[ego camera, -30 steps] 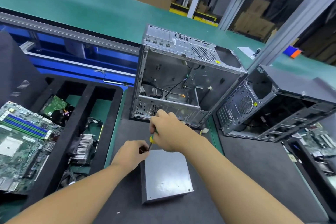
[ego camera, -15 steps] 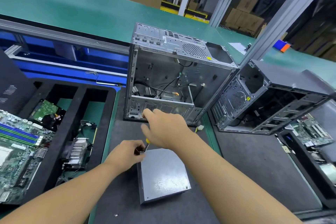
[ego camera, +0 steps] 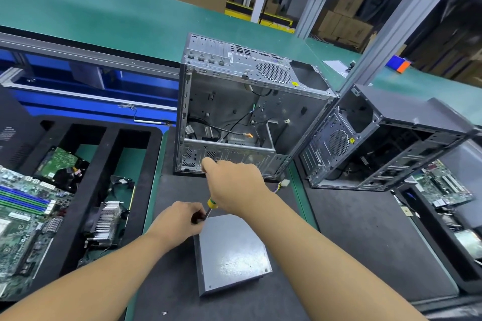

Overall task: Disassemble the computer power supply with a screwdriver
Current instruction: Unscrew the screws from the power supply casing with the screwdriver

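Evidently a screw at the far left corner of the power supply [ego camera: 232, 255] is the step in hand, since both hands meet there. The grey box lies flat on its broad face on the dark mat of the desk [ego camera: 352, 229], directly in front of the person and just short of the open computer case [ego camera: 247, 112]. Its long axis runs away from the person, the far end skewed a little leftward. The lid looks closed, so I judge the disassembly to be at an early stage. The right hand [ego camera: 234, 185] wraps its fingers round the yellow-and-green handle of the screwdriver [ego camera: 212, 203], placed on top, probably so it can press down while turning. The left hand [ego camera: 180, 221] sits low at the box's corner, its fingers curled in and pinching the dark lower shaft, seemingly to keep the tip seated in the screw and stop the box sliding. The screw itself is hidden behind those fingers. The tool's long axis is steeply tilted, handle up and to the right, tip pointing down and left at the corner. A second case [ego camera: 386, 138] stands to the right, touching the first, and a black tray [ego camera: 86, 203] on the left holds a motherboard [ego camera: 23, 216] and a heatsink [ego camera: 107, 224], likely sorted parts kept within reach.
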